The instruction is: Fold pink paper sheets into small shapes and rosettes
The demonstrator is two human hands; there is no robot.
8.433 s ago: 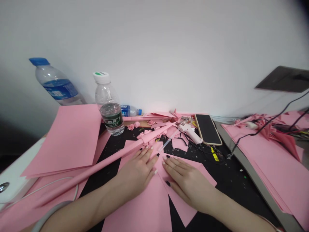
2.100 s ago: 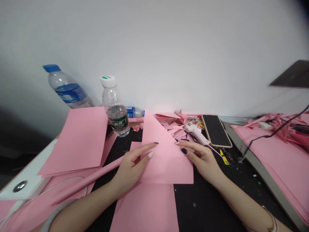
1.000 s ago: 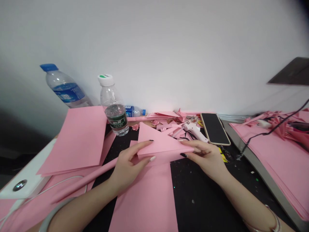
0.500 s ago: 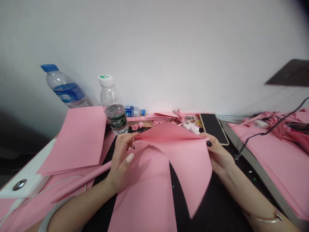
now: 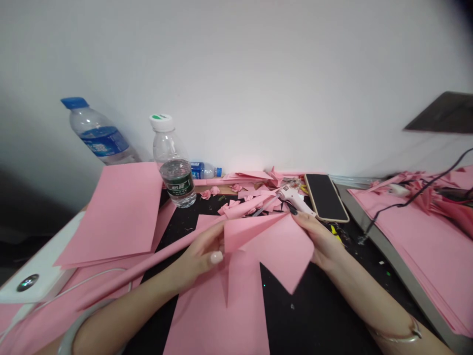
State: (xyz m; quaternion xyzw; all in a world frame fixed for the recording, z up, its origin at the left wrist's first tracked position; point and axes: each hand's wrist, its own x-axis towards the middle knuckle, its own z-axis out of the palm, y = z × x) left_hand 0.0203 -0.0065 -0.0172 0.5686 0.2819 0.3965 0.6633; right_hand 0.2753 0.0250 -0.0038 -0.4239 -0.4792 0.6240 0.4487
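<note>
Between my two hands a folded sheet of pink paper (image 5: 279,246) is held up over the black tabletop (image 5: 295,320). My left hand (image 5: 207,254) grips its left edge, thumb in front and the other fingers partly hidden behind. At the upper right side my right hand (image 5: 318,236) pinches it, with a dark-nailed finger at the top fold. One pointed corner hangs down toward the table. Under my left hand lies a flat strip of pink paper (image 5: 225,320). A long rolled pink paper tube (image 5: 148,264) runs diagonally beneath my left forearm.
Behind my hands lie a white glue gun (image 5: 295,199), a phone (image 5: 325,197) and folded pink scraps (image 5: 231,206). A water bottle (image 5: 173,167) stands back left beside pink sheets (image 5: 118,212). More pink sheets (image 5: 414,246) are stacked at the right, crossed by a black cable (image 5: 410,199).
The pink paper has come lower and been turned, and its spread width is narrower. My hands have moved closer together, uncovering the glue gun and the scraps behind.
</note>
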